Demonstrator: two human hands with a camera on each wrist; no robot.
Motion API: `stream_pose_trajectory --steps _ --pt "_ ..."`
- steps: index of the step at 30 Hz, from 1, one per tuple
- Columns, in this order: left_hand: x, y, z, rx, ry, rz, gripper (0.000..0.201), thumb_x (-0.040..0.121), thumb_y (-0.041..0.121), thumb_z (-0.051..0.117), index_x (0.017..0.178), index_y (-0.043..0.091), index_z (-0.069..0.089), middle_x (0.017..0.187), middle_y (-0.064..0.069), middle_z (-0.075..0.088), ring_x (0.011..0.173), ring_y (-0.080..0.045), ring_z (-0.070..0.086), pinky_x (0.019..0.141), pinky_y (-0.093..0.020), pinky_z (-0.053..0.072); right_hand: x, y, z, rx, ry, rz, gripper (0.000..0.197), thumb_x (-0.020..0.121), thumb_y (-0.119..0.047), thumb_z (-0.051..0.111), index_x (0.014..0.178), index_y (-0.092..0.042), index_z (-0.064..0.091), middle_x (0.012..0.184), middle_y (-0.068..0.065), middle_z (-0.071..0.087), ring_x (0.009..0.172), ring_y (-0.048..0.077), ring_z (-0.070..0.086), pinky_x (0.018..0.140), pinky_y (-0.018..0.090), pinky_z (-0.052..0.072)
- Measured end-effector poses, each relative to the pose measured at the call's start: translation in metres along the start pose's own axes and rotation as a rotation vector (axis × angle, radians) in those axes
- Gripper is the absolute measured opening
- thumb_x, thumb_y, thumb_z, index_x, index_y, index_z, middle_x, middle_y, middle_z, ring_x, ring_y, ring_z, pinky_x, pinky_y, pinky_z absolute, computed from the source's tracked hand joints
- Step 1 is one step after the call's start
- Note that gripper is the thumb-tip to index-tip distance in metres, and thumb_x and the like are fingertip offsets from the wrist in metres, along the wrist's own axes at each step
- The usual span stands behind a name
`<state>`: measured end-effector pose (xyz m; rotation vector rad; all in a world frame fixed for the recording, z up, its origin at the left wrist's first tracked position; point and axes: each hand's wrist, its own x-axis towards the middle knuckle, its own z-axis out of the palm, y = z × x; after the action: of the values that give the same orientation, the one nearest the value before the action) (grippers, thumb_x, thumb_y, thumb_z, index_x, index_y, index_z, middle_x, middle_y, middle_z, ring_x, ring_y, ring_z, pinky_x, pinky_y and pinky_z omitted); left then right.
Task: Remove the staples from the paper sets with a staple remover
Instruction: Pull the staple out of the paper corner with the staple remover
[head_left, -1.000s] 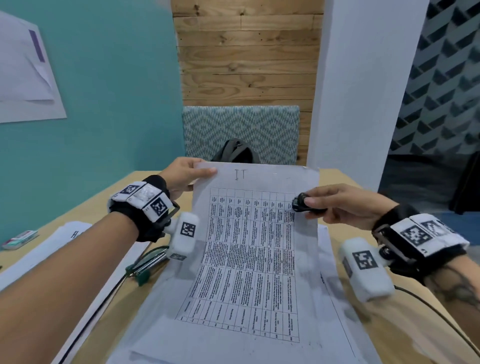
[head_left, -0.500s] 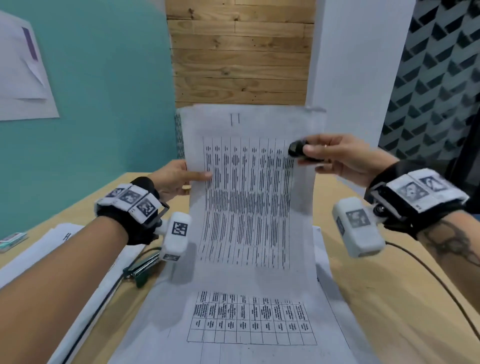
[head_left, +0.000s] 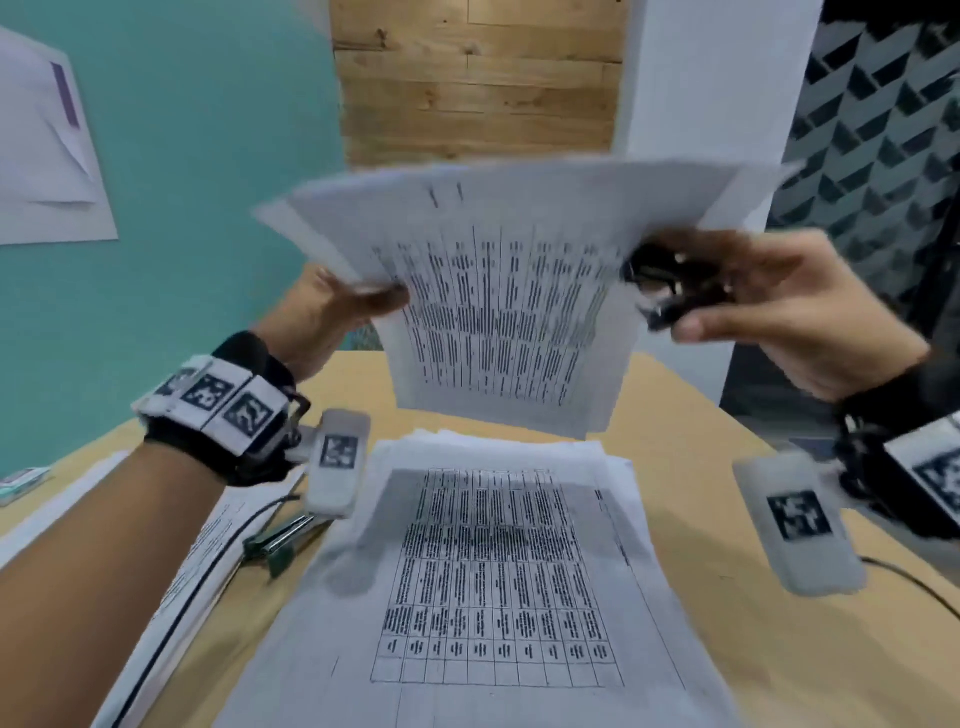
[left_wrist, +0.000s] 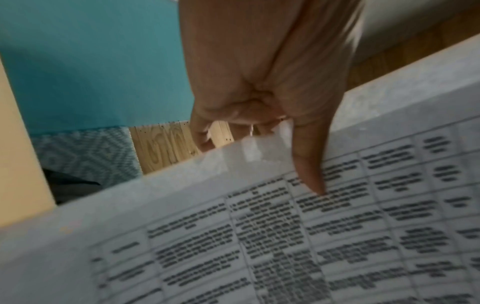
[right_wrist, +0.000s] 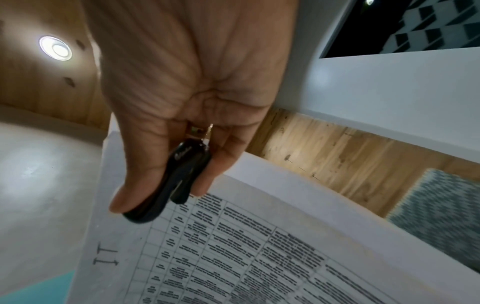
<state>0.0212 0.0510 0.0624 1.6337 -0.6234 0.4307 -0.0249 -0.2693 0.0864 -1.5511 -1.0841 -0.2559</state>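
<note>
Paper set (head_left: 498, 291) pinched by left fingers (left_wrist: 309, 164); right fingers (right_wrist: 132, 185) grip staple remover (right_wrist: 179, 179).

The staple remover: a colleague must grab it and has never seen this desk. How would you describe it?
Start at the raised white printed paper set above the wooden desk. At its right edge, the right hand pinches a small black clawed staple remover, the only black tool off the desk.

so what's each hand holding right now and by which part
The left hand pinches the lifted paper set by its left edge. The right hand holds the black staple remover by its sides, at the set's right edge.
</note>
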Motion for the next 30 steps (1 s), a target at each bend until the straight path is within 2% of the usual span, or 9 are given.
stream_pose_trajectory --steps 2,4,8,13,18,21,25,27,30 --pt "-0.019 -0.009 0.000 0.049 -0.152 -0.026 0.033 0.073 0.011 0.074 0.100 0.030 0.068 0.092 0.020 0.071 0.087 0.004 0.066 0.071 -0.008 0.048 -0.023 0.013 0.006 0.058 -0.033 0.073 0.052 0.048 -0.014 0.080 0.097 -0.029 0.075 0.097 -0.006 0.074 0.083 0.008 0.070 0.069 0.021 0.056" --pt "-0.034 -0.010 0.005 0.067 -0.259 -0.089 0.020 0.065 0.036 0.081 0.078 0.048 0.073 0.082 0.027 0.070 0.079 0.012 0.064 0.067 -0.002 0.045 -0.040 0.025 0.007 0.078 -0.060 0.166 0.057 0.043 -0.027 0.090 0.098 -0.028 0.075 0.097 -0.003 0.074 0.081 0.009 0.070 0.067 0.022 0.056" --pt "-0.050 -0.011 0.013 0.117 -0.383 -0.075 0.036 0.050 0.078 0.063 0.083 0.063 0.064 0.086 0.038 0.065 0.085 0.018 0.060 0.072 0.001 0.042 -0.055 0.035 0.005 0.093 -0.078 0.308 0.064 0.038 -0.038 0.093 0.098 -0.023 0.076 0.090 0.004 0.074 0.073 0.014 0.069 0.066 0.022 0.054" --pt "-0.045 -0.020 0.007 0.044 -0.365 -0.153 0.049 0.066 0.063 0.068 0.109 0.040 0.067 0.116 0.013 0.067 0.110 -0.008 0.061 0.092 -0.024 0.050 -0.049 0.031 0.003 0.081 -0.023 0.363 0.066 0.033 -0.045 0.092 0.095 -0.026 0.076 0.087 0.003 0.074 0.072 0.010 0.065 0.056 0.016 0.049" --pt "-0.042 -0.010 0.000 0.008 -0.269 -0.123 0.053 0.053 0.064 0.075 0.099 0.037 0.071 0.106 0.015 0.070 0.099 -0.003 0.065 0.077 -0.012 0.050 -0.041 0.020 -0.004 0.020 -0.090 0.374 0.068 0.039 -0.040 0.092 0.102 -0.024 0.074 0.096 0.009 0.074 0.079 0.017 0.070 0.068 0.019 0.053" --pt "-0.047 -0.023 -0.006 0.045 -0.358 -0.346 0.053 0.064 0.056 0.072 0.108 0.028 0.066 0.110 0.009 0.069 0.104 -0.014 0.065 0.087 -0.026 0.053 -0.041 0.029 -0.001 0.031 -0.126 0.469 0.069 0.038 -0.044 0.092 0.101 -0.025 0.074 0.096 0.011 0.073 0.076 0.013 0.066 0.059 0.017 0.050" --pt "-0.054 -0.036 -0.016 0.066 -0.466 -0.632 0.076 0.046 0.070 0.076 0.102 0.020 0.073 0.113 -0.008 0.068 0.104 -0.024 0.065 0.086 -0.035 0.055 -0.047 0.045 0.004 0.125 -0.124 0.635 0.073 0.033 -0.045 0.093 0.099 -0.020 0.075 0.092 0.008 0.074 0.077 0.009 0.067 0.052 0.015 0.048" --pt "-0.051 -0.026 -0.022 0.174 -0.392 -0.610 0.081 0.035 0.079 0.072 0.096 0.027 0.074 0.106 -0.003 0.071 0.093 -0.018 0.068 0.077 -0.030 0.054 -0.050 0.048 0.006 0.156 -0.150 0.694 0.073 0.034 -0.044 0.094 0.100 -0.018 0.075 0.092 0.009 0.073 0.076 0.009 0.068 0.052 0.015 0.049" --pt "-0.035 0.003 -0.021 0.418 -0.185 -0.403 0.107 0.031 0.087 0.063 0.125 0.039 0.048 0.113 0.015 0.060 0.101 -0.003 0.057 0.081 -0.024 0.042 -0.052 0.052 0.011 0.175 -0.198 0.742 0.074 0.036 -0.043 0.093 0.103 -0.016 0.074 0.092 0.009 0.073 0.075 0.009 0.067 0.052 0.015 0.048"
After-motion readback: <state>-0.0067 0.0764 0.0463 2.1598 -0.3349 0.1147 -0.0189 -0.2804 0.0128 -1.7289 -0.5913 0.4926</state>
